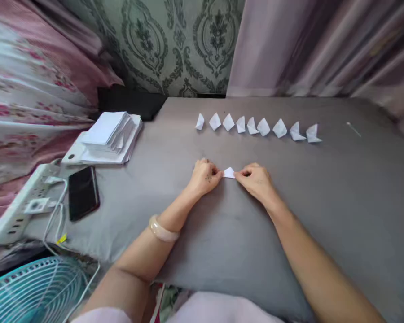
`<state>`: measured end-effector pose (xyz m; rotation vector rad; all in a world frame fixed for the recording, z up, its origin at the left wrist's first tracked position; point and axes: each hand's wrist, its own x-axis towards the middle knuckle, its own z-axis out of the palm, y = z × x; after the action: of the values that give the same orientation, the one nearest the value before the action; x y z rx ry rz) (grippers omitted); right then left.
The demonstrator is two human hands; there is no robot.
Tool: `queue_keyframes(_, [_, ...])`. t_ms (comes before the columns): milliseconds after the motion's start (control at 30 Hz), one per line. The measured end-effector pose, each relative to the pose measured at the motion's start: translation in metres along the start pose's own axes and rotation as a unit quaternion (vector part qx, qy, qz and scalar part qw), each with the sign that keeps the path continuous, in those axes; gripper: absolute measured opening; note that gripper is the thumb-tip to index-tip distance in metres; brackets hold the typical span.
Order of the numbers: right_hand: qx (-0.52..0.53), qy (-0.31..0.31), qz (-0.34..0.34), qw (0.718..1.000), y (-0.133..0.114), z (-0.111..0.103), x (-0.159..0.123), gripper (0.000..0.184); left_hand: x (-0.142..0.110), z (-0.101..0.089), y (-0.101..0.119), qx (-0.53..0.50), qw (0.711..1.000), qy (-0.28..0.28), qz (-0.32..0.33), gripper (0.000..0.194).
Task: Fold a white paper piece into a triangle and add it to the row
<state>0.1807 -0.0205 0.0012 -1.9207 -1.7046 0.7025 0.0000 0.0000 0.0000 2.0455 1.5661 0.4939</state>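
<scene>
A small folded piece of white paper is held level just over or on the grey tabletop, its peak pointing away from me. My left hand pinches its left corner between thumb and fingers. On the opposite corner, my right hand has a matching pinch. Beyond both hands stands a row of several folded white paper pieces, pointed at the top, some broad and some narrow.
At the left lie a stack of white paper sheets, a black flat case, a phone and a white power strip with cables. A blue fan stands at the lower left. A thin white stick lies far right.
</scene>
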Motion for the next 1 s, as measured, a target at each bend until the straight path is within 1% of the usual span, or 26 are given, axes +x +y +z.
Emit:
queue_keyframes(167, [-0.013,0.005,0.007,1.0,0.0,0.002,0.001,0.022,0.0,0.002,-0.001,0.001,1.0,0.004,0.007,0.018])
queue_keyframes(400, [-0.005,0.003,0.012,1.0,0.002,0.003,0.001,0.022,-0.002,0.002,0.001,-0.02,0.999,0.009,-0.024,0.017])
queue_keyframes(600, [0.004,-0.004,0.015,1.0,0.001,0.002,0.0,0.02,-0.003,0.001,-0.004,-0.005,1.0,0.012,-0.012,0.022])
queue_keyframes(733, [-0.001,-0.007,0.008,1.0,0.002,0.0,0.0,0.022,-0.004,0.0,-0.005,0.004,1.0,0.011,-0.006,0.023])
queue_keyframes(900, [-0.016,-0.002,-0.026,1.0,0.009,-0.004,0.002,0.026,-0.003,-0.001,-0.004,0.018,1.0,0.005,0.009,0.023])
queue_keyframes(1000, [-0.011,-0.015,-0.032,0.999,0.013,-0.006,0.003,0.026,-0.003,-0.001,-0.004,0.027,0.999,0.006,0.018,0.021])
